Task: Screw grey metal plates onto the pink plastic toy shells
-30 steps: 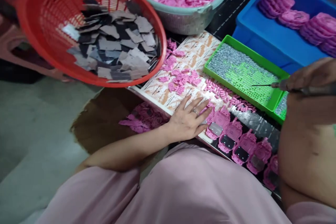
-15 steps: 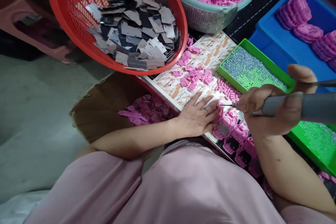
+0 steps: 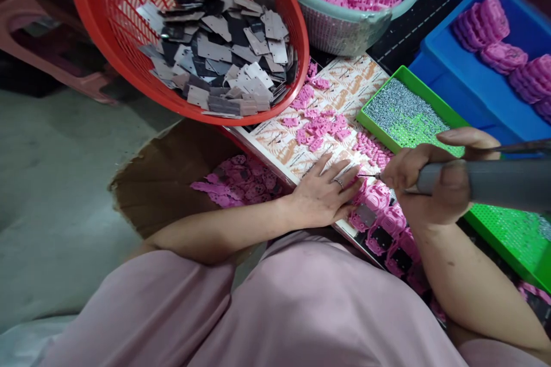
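Okay, right hand grips driver; left hand splayed, nearside of green tray; bit slip could jab fingers.

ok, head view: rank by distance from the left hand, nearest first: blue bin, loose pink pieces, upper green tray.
From the left hand:
1. Loose pink pieces: just beyond the hand, on the patterned surface.
2. Upper green tray: beyond and to the right.
3. Blue bin: farther right, behind that tray.
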Tool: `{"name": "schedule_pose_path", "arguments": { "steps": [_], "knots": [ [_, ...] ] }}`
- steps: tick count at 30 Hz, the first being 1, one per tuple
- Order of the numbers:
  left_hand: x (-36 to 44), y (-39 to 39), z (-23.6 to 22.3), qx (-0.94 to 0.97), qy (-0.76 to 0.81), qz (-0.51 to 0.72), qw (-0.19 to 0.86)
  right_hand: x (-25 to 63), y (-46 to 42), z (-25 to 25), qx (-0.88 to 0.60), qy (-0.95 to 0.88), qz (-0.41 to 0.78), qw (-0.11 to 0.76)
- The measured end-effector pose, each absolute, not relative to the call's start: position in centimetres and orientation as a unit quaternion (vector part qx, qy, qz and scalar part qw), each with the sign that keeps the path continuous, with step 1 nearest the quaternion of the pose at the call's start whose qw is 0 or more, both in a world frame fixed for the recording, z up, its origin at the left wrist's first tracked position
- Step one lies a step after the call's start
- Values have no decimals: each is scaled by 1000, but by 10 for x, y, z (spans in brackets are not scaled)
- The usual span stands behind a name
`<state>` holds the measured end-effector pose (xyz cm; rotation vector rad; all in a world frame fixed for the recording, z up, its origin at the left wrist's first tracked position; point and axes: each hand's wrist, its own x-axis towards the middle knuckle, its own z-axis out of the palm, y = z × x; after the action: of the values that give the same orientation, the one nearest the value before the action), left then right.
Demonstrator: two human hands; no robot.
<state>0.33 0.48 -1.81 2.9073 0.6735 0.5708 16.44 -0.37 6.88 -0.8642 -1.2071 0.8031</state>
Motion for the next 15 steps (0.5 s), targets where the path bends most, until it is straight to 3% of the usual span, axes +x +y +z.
{"name": "schedule_pose_path", "arguments": {
  "steps": [6,10,15],
  "knots": [
    [1,5,-20,958,236,159,45,174,-3,92,-388,-530,330,678],
    [0,7,-18,958,233,162,38,220,1,111,-395,-529,188,727],
    [0,9,-13,959,230,158,49,272,12,85,-401,-523,45,751]
  ]
}}
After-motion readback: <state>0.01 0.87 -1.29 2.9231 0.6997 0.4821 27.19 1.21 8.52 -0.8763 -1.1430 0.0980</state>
